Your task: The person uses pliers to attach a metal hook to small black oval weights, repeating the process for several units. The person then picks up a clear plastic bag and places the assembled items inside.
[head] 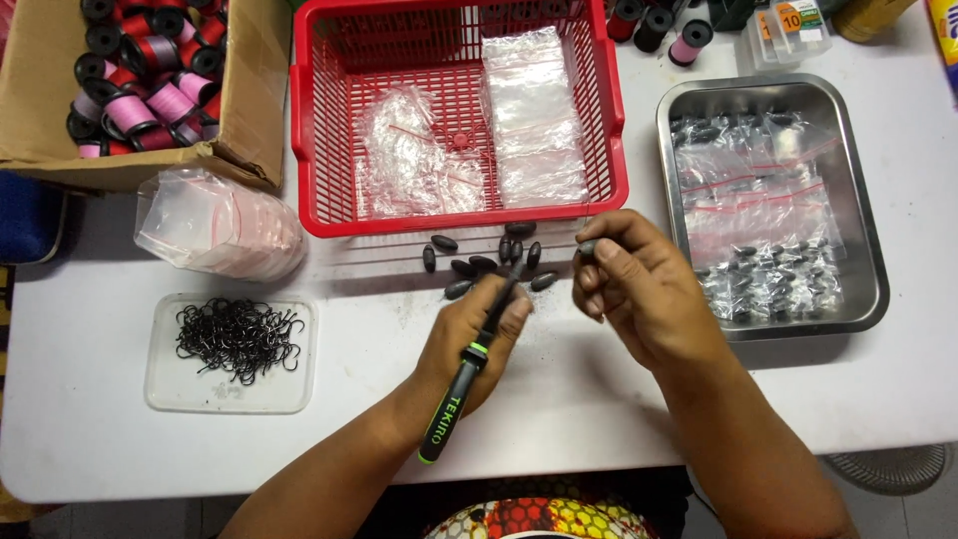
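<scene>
White tabletop [599, 399], viewed from above, carries sorting containers and small fishing-tackle parts. Left hand [469, 344] is closed around a black-handled tool with a green collar [461, 384]; the handle runs back toward the wrist, and the thin dark shaft points up toward a loose cluster of dark oval sinkers [489, 262] lying on the table just below the red basket [304, 150]. Right hand [629, 284], just right of that cluster, pinches a single dark sinker [588, 247] between thumb and fingertips, clear of the table; the tool's tip and this sinker are near each other but apart. Red basket holds a stack of clear plastic bags [534, 120] and some looser ones beside it. Steel tray [868, 190] at right contains small clear bags [768, 269], several filled with dark sinkers. At left, a shallow clear lid [165, 389] holds a tangle of black hooks [239, 339]; above it lies a bundle of clear bags [215, 225], and a cardboard box [40, 90] holds thread spools [150, 70] in pink, red and black.
</scene>
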